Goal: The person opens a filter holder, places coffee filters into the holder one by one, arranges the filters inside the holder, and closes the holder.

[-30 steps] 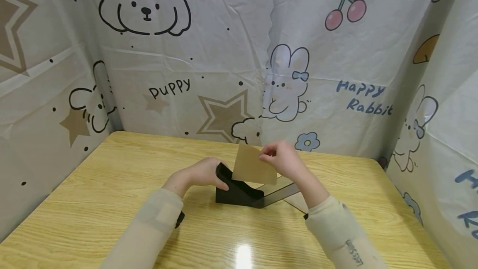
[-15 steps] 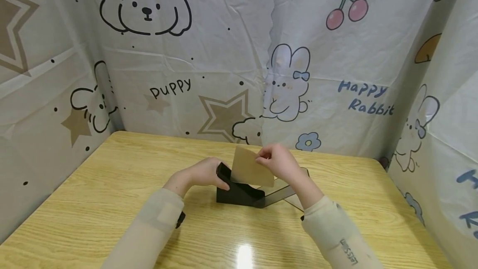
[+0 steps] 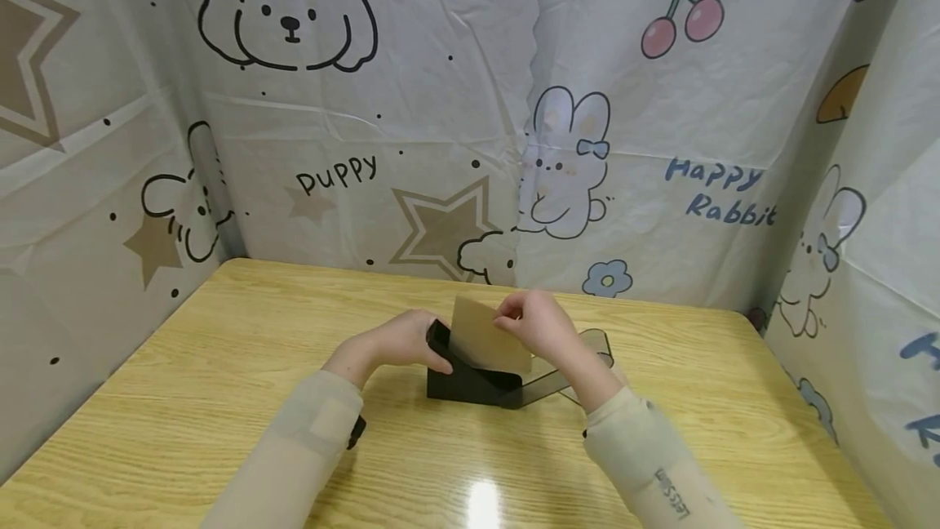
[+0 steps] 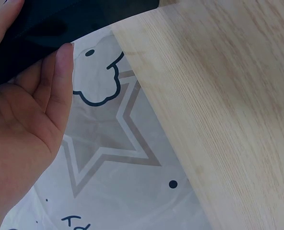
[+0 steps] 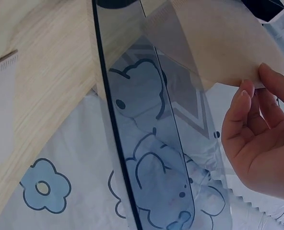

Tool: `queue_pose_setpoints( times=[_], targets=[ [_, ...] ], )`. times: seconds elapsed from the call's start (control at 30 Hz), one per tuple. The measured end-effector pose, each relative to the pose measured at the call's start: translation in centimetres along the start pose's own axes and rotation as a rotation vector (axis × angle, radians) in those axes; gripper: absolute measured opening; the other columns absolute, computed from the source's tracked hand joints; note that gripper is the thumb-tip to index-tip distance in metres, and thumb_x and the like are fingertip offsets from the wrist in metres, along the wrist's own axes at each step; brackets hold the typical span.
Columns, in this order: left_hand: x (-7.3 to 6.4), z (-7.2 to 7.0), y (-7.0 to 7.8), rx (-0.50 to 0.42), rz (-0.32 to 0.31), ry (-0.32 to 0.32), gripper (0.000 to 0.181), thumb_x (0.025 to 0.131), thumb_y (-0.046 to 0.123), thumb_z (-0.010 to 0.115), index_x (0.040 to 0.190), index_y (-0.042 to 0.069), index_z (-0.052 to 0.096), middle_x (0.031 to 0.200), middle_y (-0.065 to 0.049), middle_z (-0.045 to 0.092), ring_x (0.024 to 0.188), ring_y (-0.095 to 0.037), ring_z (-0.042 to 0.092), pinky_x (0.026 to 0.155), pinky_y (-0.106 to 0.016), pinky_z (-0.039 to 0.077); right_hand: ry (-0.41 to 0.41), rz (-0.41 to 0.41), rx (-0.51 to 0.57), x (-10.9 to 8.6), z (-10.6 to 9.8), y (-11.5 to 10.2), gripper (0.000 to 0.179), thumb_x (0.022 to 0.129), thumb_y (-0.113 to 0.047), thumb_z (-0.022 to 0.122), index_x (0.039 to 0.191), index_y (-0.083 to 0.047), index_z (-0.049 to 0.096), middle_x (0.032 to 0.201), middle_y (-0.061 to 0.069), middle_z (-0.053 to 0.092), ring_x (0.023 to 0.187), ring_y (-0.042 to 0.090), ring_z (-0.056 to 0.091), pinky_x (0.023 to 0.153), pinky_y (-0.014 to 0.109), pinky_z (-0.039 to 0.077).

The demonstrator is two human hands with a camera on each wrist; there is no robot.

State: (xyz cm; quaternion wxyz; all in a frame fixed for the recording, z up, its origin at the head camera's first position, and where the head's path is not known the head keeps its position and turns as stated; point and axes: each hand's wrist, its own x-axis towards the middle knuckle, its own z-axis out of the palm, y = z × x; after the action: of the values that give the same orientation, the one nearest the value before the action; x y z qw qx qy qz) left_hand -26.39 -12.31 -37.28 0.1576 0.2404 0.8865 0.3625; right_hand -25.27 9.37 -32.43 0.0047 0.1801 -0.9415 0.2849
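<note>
On the worktop [image 3: 411, 464], the left hand [image 3: 404, 339] grips the black box [image 3: 466, 384]; the right hand [image 3: 539, 328] pinches the tan paper [image 3: 476, 340], which stands left of its fingers [image 5: 242, 104], lower edge hidden behind the box's wall.

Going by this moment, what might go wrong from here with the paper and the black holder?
The right hand pinches the tan paper by its edge, so the sheet might crease or catch if pushed against the black holder.

The left hand grips that holder; if it loosened, the holder could perhaps slide on the table.

The clear lid stands open, and the right forearm crosses it in the head view, so a bump seems possible.
</note>
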Motion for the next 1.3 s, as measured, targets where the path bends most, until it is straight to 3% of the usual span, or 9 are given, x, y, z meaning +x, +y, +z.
queue_pose_setpoints(
  times=[0.43,0.73,1.0,1.3],
  targets=[
    [0.0,0.0,0.0,0.014,0.016,0.005,0.022,0.074,0.016,0.079,0.084,0.008,0.062,0.074,0.004,0.054,0.065,-0.010,0.045,0.061,-0.025,0.039,-0.009,0.013,-0.017,0.1,1.5,0.1,0.008,0.084,-0.016,0.069,0.081,-0.009,0.071,0.081,0.001,0.069,0.071,0.011,0.057,0.069,0.029,0.048],
    [-0.1,0.1,0.2,0.031,0.006,0.010,0.027,0.074,0.018,0.079,0.074,0.009,0.053,0.066,0.004,0.045,0.059,-0.010,0.041,0.058,-0.025,0.036,-0.007,0.026,-0.019,0.2,1.8,0.2,0.009,0.084,-0.017,0.069,0.079,-0.010,0.071,0.077,0.000,0.069,0.066,0.010,0.055,0.064,0.027,0.046],
    [-0.1,0.0,0.1,0.031,0.005,0.018,0.030,0.074,0.019,0.079,0.075,0.009,0.051,0.066,0.004,0.043,0.059,-0.010,0.040,0.057,-0.025,0.035,-0.030,0.029,-0.030,0.2,2.3,0.2,0.008,0.084,-0.016,0.069,0.079,-0.010,0.072,0.076,-0.001,0.069,0.065,0.009,0.055,0.061,0.026,0.046],
    [-0.2,0.1,0.2,0.045,-0.051,0.032,0.034,0.073,0.021,0.080,0.078,0.009,0.049,0.069,0.001,0.040,0.063,-0.012,0.039,0.058,-0.026,0.033,-0.052,0.047,-0.047,0.2,2.9,0.1,0.009,0.085,-0.018,0.069,0.082,-0.011,0.073,0.080,0.000,0.070,0.068,0.011,0.058,0.064,0.029,0.048]
  ],
)
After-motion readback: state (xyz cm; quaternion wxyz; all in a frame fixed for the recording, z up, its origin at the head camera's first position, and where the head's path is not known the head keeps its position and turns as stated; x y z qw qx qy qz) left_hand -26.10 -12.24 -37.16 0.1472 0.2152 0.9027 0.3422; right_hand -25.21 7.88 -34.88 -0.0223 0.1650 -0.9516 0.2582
